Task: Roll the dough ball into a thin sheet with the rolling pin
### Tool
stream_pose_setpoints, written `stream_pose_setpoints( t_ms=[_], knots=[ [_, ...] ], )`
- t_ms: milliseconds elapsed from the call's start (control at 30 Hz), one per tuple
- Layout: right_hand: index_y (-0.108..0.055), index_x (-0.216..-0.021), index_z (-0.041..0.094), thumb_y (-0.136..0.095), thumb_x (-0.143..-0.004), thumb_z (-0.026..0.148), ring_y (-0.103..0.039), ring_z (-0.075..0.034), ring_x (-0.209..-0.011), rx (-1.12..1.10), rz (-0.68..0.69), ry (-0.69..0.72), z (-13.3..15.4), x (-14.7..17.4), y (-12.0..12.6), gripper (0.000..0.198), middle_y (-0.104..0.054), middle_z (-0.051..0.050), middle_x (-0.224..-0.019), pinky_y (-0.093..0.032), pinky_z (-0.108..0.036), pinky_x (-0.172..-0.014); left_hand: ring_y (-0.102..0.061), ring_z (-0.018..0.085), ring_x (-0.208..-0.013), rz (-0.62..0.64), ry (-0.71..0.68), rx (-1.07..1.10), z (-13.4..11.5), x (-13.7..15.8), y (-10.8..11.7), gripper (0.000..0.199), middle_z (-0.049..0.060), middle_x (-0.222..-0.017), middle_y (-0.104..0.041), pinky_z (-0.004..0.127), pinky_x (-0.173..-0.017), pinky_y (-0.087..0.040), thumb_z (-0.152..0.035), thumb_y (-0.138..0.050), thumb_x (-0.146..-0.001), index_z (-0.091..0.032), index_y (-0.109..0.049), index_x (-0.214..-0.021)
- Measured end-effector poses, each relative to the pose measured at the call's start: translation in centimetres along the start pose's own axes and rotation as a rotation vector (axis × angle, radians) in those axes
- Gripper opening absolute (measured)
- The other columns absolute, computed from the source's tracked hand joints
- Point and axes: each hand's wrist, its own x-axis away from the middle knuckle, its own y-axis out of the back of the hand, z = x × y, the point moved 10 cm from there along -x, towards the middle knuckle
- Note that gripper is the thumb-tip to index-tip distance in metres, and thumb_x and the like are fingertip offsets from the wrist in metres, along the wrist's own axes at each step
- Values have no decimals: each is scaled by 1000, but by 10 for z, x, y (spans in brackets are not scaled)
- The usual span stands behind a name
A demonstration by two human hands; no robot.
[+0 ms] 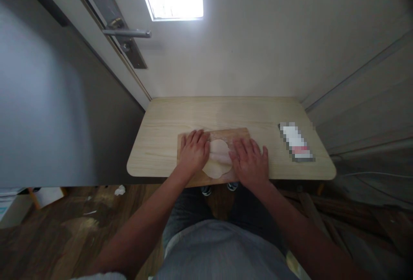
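A thin, round sheet of pale dough (217, 170) lies on a wooden board (196, 181), with a dusting that looks like flour around it. My left hand (194, 151) rests palm down over the left side of the board, fingers extended and touching the dough's edge. On the other side, my right hand (251, 159) lies palm down with its fingers spread at the dough's right edge. Between the hands a paler band crosses the dough; I cannot tell whether it is a rod or a fold. Whatever lies beneath the palms is hidden.
The board sits on a light wooden table (161, 142) against a door with a metal handle (129, 33). A phone-like item (295, 140), blurred out, lies at the table's right. Crumpled white paper (119, 190) is on the floor. A grey panel (106, 142) stands at left.
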Motion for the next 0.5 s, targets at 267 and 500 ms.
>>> stream_pose_setpoints(
  t_ms=[267, 500],
  knots=[
    [-56, -137, 22, -36, -100, 44, -43, -36, -131, -107, -54, -7, -6, -16, -6, 48, -55, -14, -143, -22, -62, -110, -43, 27, -133, 49, 34, 42, 0, -15, 2, 41, 7, -141, -54, 51, -114, -23, -36, -30, -102, -29, -53, -135],
    [-56, -136, 21, -33, -101, 47, -41, -35, -132, -86, 6, -21, -10, -31, -11, 49, -51, -15, -146, -23, -60, -109, -50, 28, -120, 61, 54, 25, 2, -26, 0, 41, 9, -128, -60, 46, -105, -32, -40, -31, -102, -29, -55, -134]
  ],
)
